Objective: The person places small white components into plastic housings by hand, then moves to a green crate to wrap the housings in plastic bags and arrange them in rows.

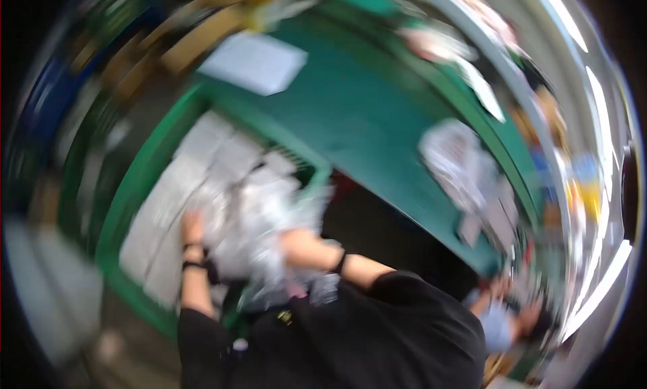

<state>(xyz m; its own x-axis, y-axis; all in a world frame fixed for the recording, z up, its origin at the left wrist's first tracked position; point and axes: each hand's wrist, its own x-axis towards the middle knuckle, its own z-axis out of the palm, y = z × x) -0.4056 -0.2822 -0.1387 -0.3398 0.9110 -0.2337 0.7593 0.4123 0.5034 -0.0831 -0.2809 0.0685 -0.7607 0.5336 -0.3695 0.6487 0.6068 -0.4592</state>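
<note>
A bundle of clear plastic bags (259,220) is being held over a green crate (145,167), at the crate's near right corner, just beside the edge of the green tabletop (364,113). The bundle is being gripped from the left by the left hand (192,226) and from the right by the right hand (296,244); heavy motion blur is obscuring the fingers, so how tightly either hand is closed cannot be told. Black bands are being worn on both wrists. Rows of pale flat packets (182,187) are being stored inside the crate beneath the bundle. A white sheet (255,62) is lying farther back on the tabletop, and a second heap of clear bags (461,163) is lying toward its right edge, well apart from the hands.
</note>
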